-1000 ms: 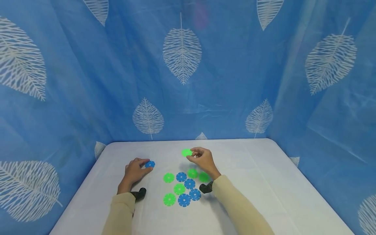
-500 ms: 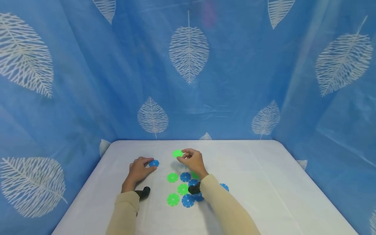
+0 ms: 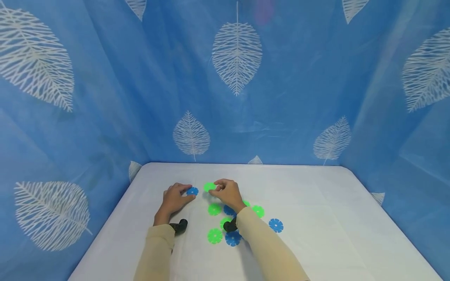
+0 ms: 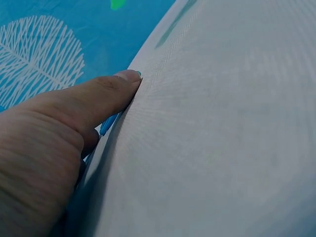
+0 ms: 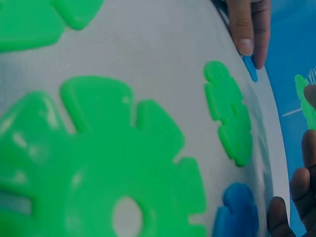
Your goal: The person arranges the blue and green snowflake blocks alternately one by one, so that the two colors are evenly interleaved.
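A blue disc is pinched between the thumb and fingers of the left hand, low at the far part of the white worktop. Just to its right, a green disc is gripped by the fingers of the right hand, raised off the surface. Loose discs, green and blue, are scattered nearer, some partly hidden by the right sleeve.

Green discs: glossy smooth plastic. White table cover: matt woven cloth.
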The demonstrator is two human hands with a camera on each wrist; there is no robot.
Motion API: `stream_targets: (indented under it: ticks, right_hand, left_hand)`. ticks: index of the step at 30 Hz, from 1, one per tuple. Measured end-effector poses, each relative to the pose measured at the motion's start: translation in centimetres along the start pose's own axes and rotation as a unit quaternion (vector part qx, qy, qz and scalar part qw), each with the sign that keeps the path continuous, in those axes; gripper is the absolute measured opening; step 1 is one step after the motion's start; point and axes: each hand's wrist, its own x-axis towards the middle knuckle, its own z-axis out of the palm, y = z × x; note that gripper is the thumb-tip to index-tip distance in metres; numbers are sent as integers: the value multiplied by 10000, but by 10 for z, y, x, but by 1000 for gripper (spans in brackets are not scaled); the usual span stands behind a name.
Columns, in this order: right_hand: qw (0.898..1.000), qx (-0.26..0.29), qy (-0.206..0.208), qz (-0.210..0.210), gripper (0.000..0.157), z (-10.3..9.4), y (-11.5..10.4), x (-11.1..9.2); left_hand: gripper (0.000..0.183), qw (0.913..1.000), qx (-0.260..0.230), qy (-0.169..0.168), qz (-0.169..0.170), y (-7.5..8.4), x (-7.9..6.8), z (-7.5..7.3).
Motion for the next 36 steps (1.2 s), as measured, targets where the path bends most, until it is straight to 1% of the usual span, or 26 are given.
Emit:
stream_targets:
  ticks: [4, 8, 13, 18, 23, 28, 31, 36]
  right_hand:
    - [9997, -162, -113, 125, 35, 3, 0, 0]
    - [9986, -468, -189, 181, 35, 5, -2, 1]
    - [9940, -1012, -339, 251, 37, 10, -4, 0]
    - [9896, -1372, -320, 305, 34, 16, -3, -2]
    - [9825, -1846, -174, 175, 35, 23, -1, 0]
    - [9744, -2246, -102, -86, 37, 25, -1, 2]
    - [9715, -2362, -141, -166, 35, 24, -2, 3]
    - [9711, -2374, -230, -48, 34, 25, -3, 1]
  left_hand:
    - [54, 10000, 35, 2, -45, 0, 1, 1]
    - [55, 9999, 42, -15, -125, 0, 1, 0]
    - [54, 9997, 76, -44, -218, 0, 0, 0]
    - [55, 9996, 126, -101, -211, 1, -2, 1]
    - [55, 9998, 176, -57, -125, 3, -2, 0]
    - [55, 9998, 158, -45, -126, 4, -2, -1]
    - [55, 9998, 126, -35, -146, 5, -2, -2]
    - [55, 9997, 125, -90, -199, 5, -4, -1]
